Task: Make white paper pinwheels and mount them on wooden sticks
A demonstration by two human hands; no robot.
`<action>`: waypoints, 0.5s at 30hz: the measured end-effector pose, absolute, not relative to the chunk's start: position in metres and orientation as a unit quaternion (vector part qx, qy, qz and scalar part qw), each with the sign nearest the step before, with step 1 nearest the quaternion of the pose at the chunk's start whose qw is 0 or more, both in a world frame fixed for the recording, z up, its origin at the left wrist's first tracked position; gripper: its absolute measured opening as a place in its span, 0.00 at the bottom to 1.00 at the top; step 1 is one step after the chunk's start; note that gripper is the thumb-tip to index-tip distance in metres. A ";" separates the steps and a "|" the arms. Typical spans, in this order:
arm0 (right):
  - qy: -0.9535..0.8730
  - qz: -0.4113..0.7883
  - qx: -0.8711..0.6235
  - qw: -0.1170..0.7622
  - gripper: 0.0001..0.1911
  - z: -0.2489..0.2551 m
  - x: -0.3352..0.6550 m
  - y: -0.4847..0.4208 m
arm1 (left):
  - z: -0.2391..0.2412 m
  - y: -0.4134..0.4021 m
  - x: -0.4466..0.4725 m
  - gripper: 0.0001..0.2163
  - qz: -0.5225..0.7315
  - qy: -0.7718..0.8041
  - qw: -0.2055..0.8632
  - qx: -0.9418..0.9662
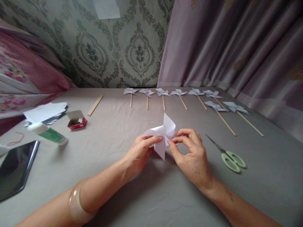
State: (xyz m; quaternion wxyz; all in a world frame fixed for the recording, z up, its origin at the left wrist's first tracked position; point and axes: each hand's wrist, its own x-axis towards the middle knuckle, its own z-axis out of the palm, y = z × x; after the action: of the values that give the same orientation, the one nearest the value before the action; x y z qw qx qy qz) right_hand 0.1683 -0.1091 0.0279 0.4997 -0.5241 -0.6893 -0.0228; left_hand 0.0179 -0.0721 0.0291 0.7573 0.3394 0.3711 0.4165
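A white paper pinwheel (169, 123) is held up between my two hands, its curved blades folded toward the middle. My left hand (144, 149) grips it from the left, thumb pressed near the centre and the other fingers behind the paper. On the opposite side, my right hand (191, 154) pinches a blade between thumb and fingers. No stick shows on this pinwheel. To the right of my right hand lies a pair of scissors (228, 154) with pale green handles, blades pointing away to the left.
Several pinwheels on sticks (163, 93) line the back and right of the table. Thin wooden sticks (95, 105), an open red box (77, 121), a glue stick (50, 133), stacked paper (44, 112) and a dark tablet (17, 170) lie at left.
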 end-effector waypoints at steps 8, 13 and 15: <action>-0.688 -0.019 -0.527 0.499 0.04 0.027 0.168 -0.109 | 0.030 -0.073 0.019 0.12 0.416 0.377 0.757 0.333; -0.689 -0.018 -0.527 0.498 0.04 0.027 0.167 -0.109 | 0.033 -0.074 0.020 0.13 0.416 0.386 0.753 0.333; -0.689 -0.019 -0.527 0.498 0.04 0.027 0.167 -0.109 | 0.033 -0.074 0.020 0.14 0.418 0.384 0.751 0.338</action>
State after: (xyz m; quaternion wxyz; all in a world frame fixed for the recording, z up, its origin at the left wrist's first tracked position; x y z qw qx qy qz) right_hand 0.1672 -0.1089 0.0265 0.4978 -0.5268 -0.6887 -0.0185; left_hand 0.0197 -0.0741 0.0327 0.7510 0.3375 0.3839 0.4179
